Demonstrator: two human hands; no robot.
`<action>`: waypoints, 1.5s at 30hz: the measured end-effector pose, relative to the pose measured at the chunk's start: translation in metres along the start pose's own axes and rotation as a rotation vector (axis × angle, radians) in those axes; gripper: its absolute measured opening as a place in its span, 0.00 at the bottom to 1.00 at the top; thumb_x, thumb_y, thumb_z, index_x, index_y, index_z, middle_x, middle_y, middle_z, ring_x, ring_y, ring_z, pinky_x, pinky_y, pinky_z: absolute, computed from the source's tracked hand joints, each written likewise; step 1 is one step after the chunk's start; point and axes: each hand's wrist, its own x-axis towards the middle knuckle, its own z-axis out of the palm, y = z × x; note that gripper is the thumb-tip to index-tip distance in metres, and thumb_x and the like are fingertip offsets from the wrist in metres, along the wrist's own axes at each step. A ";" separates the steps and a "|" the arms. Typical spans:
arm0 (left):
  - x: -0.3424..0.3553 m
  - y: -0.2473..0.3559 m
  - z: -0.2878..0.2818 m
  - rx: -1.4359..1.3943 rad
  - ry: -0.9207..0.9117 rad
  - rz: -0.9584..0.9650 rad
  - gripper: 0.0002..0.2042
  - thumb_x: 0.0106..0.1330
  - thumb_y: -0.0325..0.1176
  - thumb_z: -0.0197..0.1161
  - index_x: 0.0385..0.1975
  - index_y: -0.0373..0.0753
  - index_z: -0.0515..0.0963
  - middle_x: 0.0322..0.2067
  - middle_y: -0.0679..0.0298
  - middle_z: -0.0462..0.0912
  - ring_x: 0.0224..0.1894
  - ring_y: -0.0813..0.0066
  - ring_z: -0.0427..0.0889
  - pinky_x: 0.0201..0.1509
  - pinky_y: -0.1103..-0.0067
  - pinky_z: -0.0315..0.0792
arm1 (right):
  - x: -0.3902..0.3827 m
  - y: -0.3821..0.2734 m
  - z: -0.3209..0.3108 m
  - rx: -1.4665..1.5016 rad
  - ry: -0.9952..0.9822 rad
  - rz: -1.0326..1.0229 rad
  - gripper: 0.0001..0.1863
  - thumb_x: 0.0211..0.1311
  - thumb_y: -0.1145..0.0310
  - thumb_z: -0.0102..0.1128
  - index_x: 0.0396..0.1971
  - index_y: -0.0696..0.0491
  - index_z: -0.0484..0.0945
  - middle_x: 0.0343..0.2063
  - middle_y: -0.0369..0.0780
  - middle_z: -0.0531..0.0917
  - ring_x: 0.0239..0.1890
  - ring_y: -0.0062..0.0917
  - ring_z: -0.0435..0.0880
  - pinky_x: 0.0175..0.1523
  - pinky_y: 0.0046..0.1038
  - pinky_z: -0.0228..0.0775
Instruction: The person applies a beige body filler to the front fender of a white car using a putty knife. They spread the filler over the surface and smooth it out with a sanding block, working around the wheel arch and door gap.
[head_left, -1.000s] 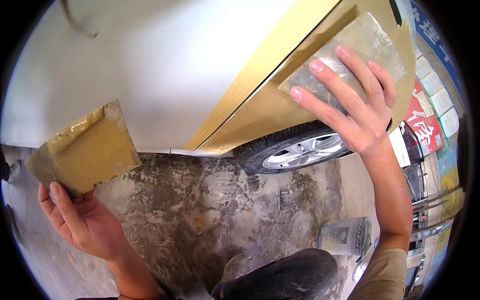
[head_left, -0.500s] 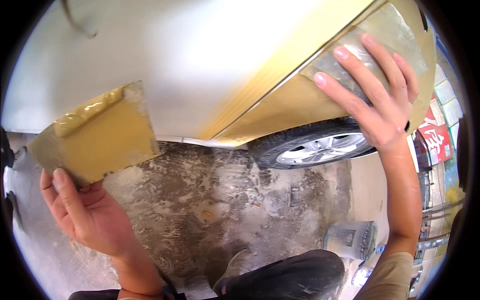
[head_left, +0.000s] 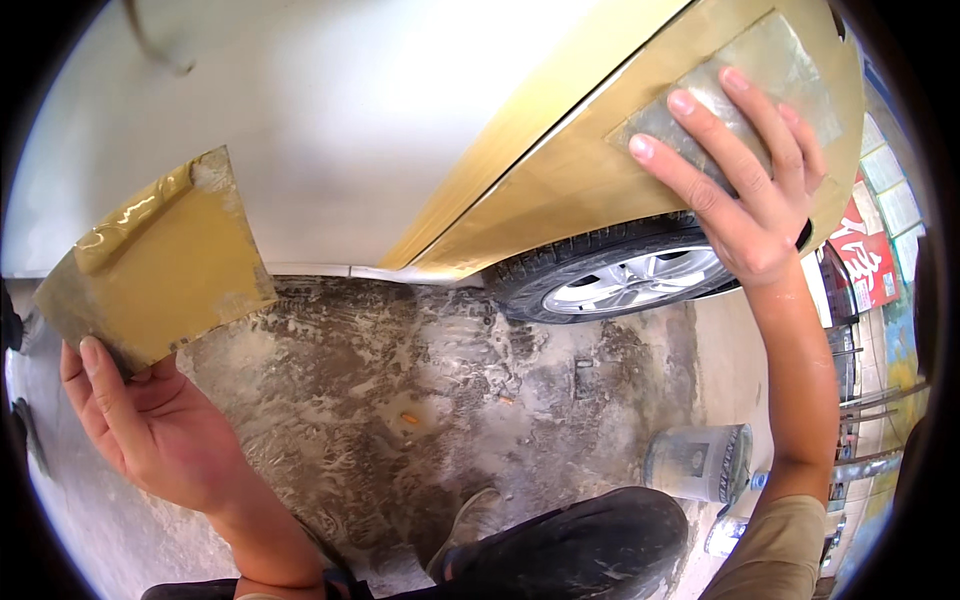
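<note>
My left hand (head_left: 150, 430) pinches a thin flat putty board (head_left: 185, 270) by its lower corner, thumb on top. Thick yellow putty (head_left: 135, 225) lies in a ridge along its upper edge, with a smeared layer below. My right hand (head_left: 750, 180) has its fingers spread over a translucent grey flexible spreader (head_left: 725, 105), pressed flat to the car's fender (head_left: 570, 200) above the front wheel; the thumb is hidden. Yellow putty coats the fender and a streaky strip on the edge of the white door (head_left: 330, 100), beyond a dark panel gap.
The front wheel (head_left: 640, 280) with silver spokes sits below the fender. A grey bucket (head_left: 697, 462) stands on the stained concrete floor (head_left: 400, 390) near my bent knee (head_left: 600, 540). Red signage (head_left: 868, 262) and racks line the far right.
My right hand has slid the spreader across the fender, away from the panel gap, which now shows along its length. My left hand has shifted left with the board. The view has turned slightly.
</note>
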 end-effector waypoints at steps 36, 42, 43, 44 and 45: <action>-0.014 -0.001 0.021 0.035 0.006 -0.044 0.15 0.75 0.32 0.51 0.55 0.30 0.66 0.46 0.56 0.79 0.47 0.74 0.80 0.49 0.77 0.76 | 0.003 0.031 -0.011 -0.023 0.171 0.216 0.22 0.43 0.76 0.58 0.39 0.41 0.89 0.44 0.36 0.86 0.51 0.37 0.81 0.55 0.34 0.63; -0.022 -0.010 0.020 0.025 -0.031 -0.068 0.14 0.75 0.31 0.51 0.55 0.30 0.66 0.47 0.57 0.79 0.48 0.74 0.80 0.49 0.78 0.76 | -0.002 0.032 -0.008 -0.030 0.121 0.217 0.23 0.43 0.77 0.59 0.40 0.40 0.89 0.45 0.36 0.85 0.51 0.38 0.80 0.55 0.34 0.63; -0.023 -0.011 0.021 0.035 -0.018 -0.060 0.14 0.75 0.31 0.51 0.55 0.30 0.66 0.47 0.57 0.79 0.48 0.74 0.80 0.49 0.78 0.76 | -0.009 0.027 -0.005 -0.019 0.127 0.240 0.23 0.42 0.77 0.59 0.40 0.40 0.89 0.45 0.36 0.85 0.52 0.38 0.80 0.55 0.34 0.63; -0.024 -0.012 0.022 0.044 -0.005 -0.052 0.14 0.75 0.31 0.51 0.55 0.30 0.66 0.47 0.57 0.79 0.48 0.74 0.80 0.50 0.78 0.75 | -0.016 0.023 -0.003 -0.007 0.130 0.264 0.23 0.42 0.77 0.59 0.40 0.40 0.89 0.45 0.36 0.85 0.52 0.38 0.80 0.55 0.35 0.63; -0.025 -0.014 0.023 0.034 -0.017 -0.061 0.14 0.75 0.31 0.51 0.55 0.30 0.66 0.47 0.57 0.79 0.48 0.74 0.80 0.50 0.78 0.75 | -0.024 0.017 -0.002 -0.015 0.124 0.286 0.23 0.41 0.76 0.60 0.40 0.40 0.89 0.45 0.36 0.84 0.52 0.38 0.79 0.55 0.35 0.63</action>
